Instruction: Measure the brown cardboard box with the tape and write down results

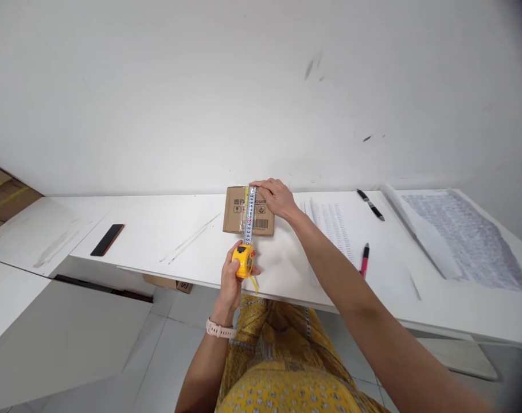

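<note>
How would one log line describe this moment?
left hand: holds tape measure | right hand: at far end of blade | cardboard box: under blade, on white table

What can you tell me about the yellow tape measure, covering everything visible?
The tape measure has a bright yellow, plastic-looking case with a black button and a small red part, and a thin yellow strap hanging below. The left hand grips the case near the front edge of the white table. The pale, metal-looking blade, printed with dark numbers, is pulled out across the cardboard box; the right hand's fingers touch its far end.
</note>
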Action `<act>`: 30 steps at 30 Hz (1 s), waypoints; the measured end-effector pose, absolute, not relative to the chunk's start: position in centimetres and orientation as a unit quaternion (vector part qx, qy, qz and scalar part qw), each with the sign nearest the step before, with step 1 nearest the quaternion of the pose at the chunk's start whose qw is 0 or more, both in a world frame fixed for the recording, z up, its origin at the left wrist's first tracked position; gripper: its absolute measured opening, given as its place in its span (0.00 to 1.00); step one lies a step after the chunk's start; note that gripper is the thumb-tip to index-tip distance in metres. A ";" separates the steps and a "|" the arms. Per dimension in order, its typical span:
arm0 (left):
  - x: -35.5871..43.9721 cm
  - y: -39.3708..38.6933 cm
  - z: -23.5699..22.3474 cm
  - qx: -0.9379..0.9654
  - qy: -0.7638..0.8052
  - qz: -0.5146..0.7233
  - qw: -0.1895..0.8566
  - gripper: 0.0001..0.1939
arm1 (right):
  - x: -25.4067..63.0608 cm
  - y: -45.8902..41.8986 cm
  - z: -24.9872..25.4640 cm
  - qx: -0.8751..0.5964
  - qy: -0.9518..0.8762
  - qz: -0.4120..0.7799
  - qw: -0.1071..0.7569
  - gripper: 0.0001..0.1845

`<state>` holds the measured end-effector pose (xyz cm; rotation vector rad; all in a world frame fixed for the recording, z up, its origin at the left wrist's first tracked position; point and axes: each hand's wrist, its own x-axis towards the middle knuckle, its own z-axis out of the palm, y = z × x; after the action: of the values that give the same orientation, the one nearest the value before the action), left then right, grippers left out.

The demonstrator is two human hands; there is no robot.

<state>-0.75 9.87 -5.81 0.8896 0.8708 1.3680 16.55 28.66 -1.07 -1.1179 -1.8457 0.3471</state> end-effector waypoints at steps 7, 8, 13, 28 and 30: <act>-0.9 9.6 -5.8 0.373 0.394 0.581 0.606 0.33 | 16.6 28.8 -0.9 -0.461 -0.753 0.145 0.446 0.22; -0.9 9.5 -5.8 0.375 0.396 0.580 0.605 0.33 | 16.5 28.5 -0.9 -0.459 -0.751 0.143 0.453 0.22; -1.1 7.8 -6.6 0.355 0.405 0.564 0.626 0.32 | 16.0 25.1 -1.3 -0.427 -0.768 0.066 0.474 0.21; -3.6 3.2 -5.6 0.190 0.387 0.557 0.709 0.25 | 14.6 15.1 -6.7 -0.344 -0.821 -0.122 0.439 0.20; -3.6 3.3 -5.4 0.192 0.391 0.564 0.701 0.23 | 14.4 14.8 -6.9 -0.353 -0.815 -0.121 0.444 0.21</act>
<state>-3.64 3.33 -5.36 0.4285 0.8699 1.2564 14.45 14.75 -6.87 -0.8764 -2.0200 -0.3000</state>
